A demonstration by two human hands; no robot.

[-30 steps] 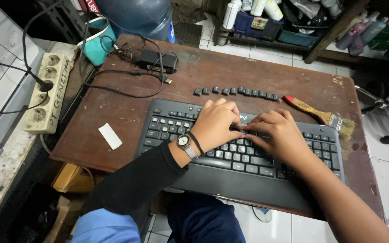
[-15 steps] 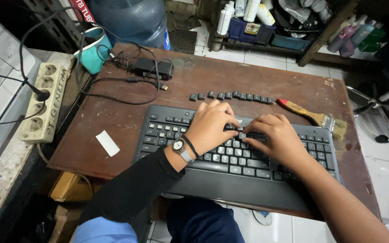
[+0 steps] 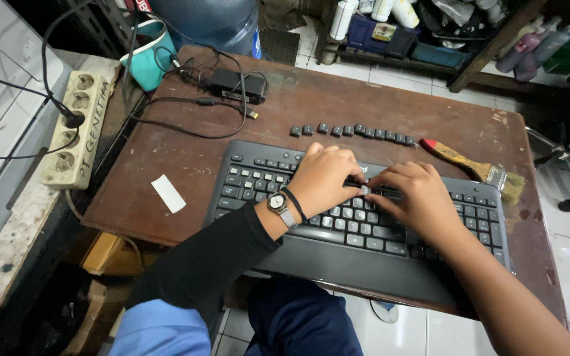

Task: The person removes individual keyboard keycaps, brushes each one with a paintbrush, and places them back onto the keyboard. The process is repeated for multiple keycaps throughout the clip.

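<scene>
On the brown worktop (image 3: 186, 165), both hands rest on the black keyboard (image 3: 258, 184): left hand (image 3: 324, 181) and right hand (image 3: 417, 198) pinch together at one small key (image 3: 365, 190) in the upper rows.

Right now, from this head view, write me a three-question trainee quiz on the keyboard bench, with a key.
1. True or false: the row of loose keycaps lies on the wooden table beyond the black keyboard.
2. Multiple choice: what lies to the right of that keycap row? A) a paintbrush B) a screwdriver C) a pair of scissors
3. Fill in: the left hand wears a ____ at the wrist.

Key
1. True.
2. A: the paintbrush with a wooden handle and a red tip.
3. A wristwatch. The left hand meets the right hand over the keyboard's upper rows, fingertips together at one spot.
</scene>
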